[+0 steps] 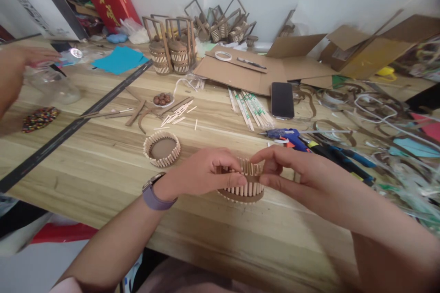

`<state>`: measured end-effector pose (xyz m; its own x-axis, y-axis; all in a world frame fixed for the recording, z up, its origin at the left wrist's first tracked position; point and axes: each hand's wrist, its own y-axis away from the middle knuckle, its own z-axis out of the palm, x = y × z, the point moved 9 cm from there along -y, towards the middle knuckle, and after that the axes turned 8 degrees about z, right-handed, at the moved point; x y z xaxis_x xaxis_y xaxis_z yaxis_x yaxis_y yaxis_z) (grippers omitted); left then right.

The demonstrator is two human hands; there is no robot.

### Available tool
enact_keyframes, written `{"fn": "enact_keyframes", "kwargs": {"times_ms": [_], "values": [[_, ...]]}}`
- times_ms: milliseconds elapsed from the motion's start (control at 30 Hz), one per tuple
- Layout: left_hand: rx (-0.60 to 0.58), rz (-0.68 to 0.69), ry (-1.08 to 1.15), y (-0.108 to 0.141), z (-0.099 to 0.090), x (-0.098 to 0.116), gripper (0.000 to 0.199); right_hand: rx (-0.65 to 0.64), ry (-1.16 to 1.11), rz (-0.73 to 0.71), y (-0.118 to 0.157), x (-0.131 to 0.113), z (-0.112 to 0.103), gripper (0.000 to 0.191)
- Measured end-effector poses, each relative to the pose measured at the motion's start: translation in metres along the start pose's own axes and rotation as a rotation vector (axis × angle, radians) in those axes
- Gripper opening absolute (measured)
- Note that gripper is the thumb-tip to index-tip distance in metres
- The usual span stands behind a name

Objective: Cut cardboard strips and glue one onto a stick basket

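Observation:
A small round basket [245,196] of upright pale wooden sticks stands on the table in front of me. One brown strip [252,178] circles its upper part, another its base. My left hand [206,171] grips the basket's left side, thumb pressed on the upper strip. My right hand [292,169] is closed at its right side, with thumb and index finger at the strip and rim. My fingers hide part of the rim. To the left sits a low ring of sticks [161,149] with a brown base.
Behind my right hand lies a blue glue gun [288,136] near pliers [350,155] and a phone [282,100]. Loose sticks [178,112] and a bowl of brown balls [162,99] lie further back. Finished baskets [178,55] stand by the wall. Another person's hand [34,57] is at left.

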<state>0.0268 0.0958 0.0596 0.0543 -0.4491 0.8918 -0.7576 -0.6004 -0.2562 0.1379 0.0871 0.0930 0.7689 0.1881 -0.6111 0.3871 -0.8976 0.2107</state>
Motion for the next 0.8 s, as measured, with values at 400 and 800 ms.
{"fn": "enact_keyframes", "kwargs": {"times_ms": [400, 800], "values": [[-0.014, 0.010, 0.044, 0.0020, -0.0005, -0.0002, 0.048, -0.074, -0.032, -0.012, 0.0031, 0.0019, 0.0003, 0.021], [-0.021, 0.053, 0.024, 0.0027, -0.0032, 0.0050, 0.032, -0.064, 0.053, -0.114, 0.0036, -0.0052, 0.0003, 0.023]]}}
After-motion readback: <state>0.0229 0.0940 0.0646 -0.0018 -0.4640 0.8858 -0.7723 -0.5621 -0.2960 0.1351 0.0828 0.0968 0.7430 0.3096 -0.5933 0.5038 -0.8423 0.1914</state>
